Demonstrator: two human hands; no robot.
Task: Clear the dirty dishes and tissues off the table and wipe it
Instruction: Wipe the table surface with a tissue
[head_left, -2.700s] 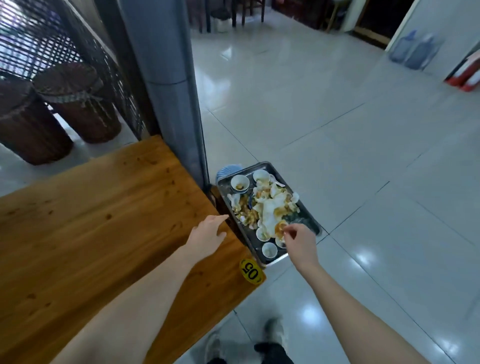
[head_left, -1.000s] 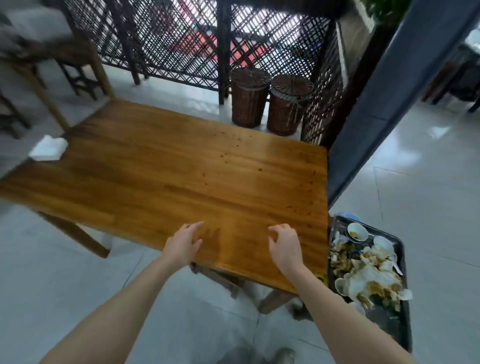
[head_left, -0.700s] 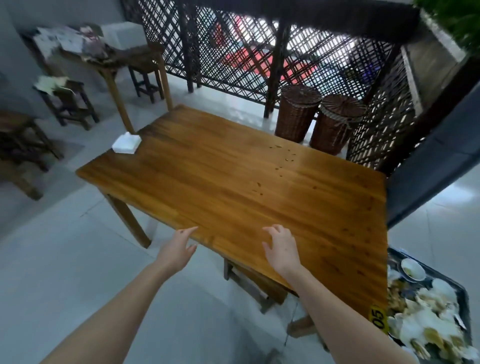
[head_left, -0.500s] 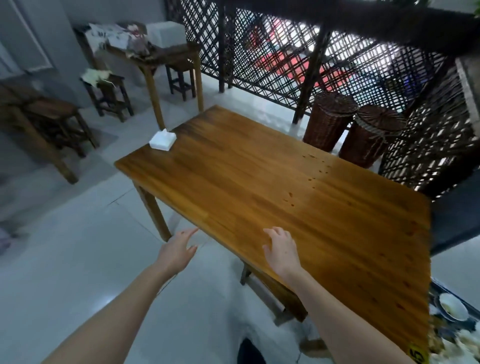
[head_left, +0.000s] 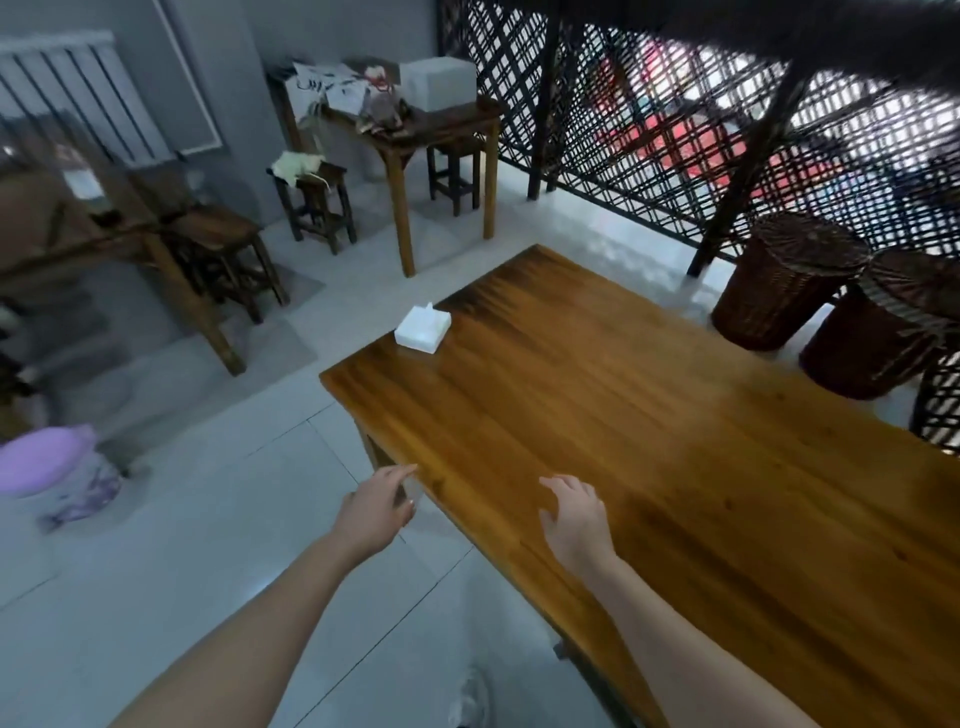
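Left hand (head_left: 376, 506): fingers relaxed, holding nothing, just beside the near edge of the counter (head_left: 649, 426), over the floor. Tissue pack (head_left: 422, 328): lies flat at the far left corner of the counter, ahead of both hands and well apart from them; roughly square, with no marked long axis. Right hand (head_left: 574, 519): loosely spread, empty, over the near edge. The left hand appears nearer for the reach.

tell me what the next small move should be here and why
Probably step along the table and reach the left hand toward the white tissue pack at its far corner. That pack is the only thing visible on the tabletop and it lies well beyond both hands. The left hand and right hand are open and hold nothing.
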